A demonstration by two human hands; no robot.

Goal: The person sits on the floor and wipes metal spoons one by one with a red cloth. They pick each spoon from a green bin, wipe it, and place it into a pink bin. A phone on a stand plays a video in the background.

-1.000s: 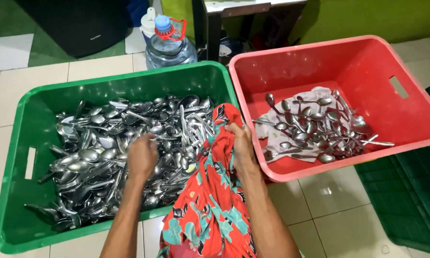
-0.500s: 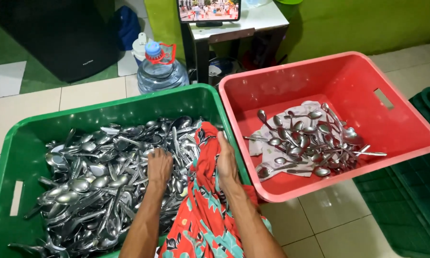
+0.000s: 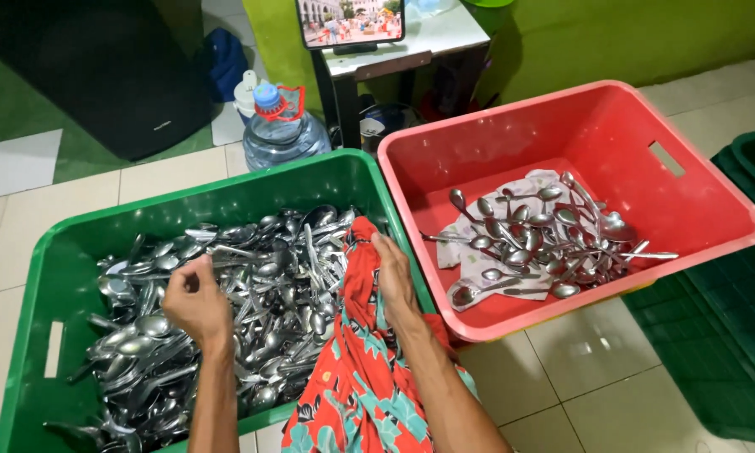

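While both hands work over the green crate (image 3: pixel 67 252), the left hand (image 3: pixel 195 304) hangs just above the heap of steel spoons (image 3: pixel 260 285), fingers curled loosely inward; whether anything is pinched between them cannot be told. Right hand (image 3: pixel 392 277) is closed on the red floral cloth (image 3: pixel 356 369), gripping its upper edge where it drapes over the crate's near rim and runs down between the two forearms. Spoons fill the crate under and around the left hand, reaching across to touch the cloth beside the right hand. Just to the right of the right hand sits a red crate (image 3: pixel 612 126), touching the green one, with a smaller pile of spoons (image 3: pixel 537 243) lying on a pale cloth (image 3: pixel 478 252) inside. Beyond the hands, on the tiled floor (image 3: pixel 587 369), stands a large water bottle (image 3: pixel 281 130).
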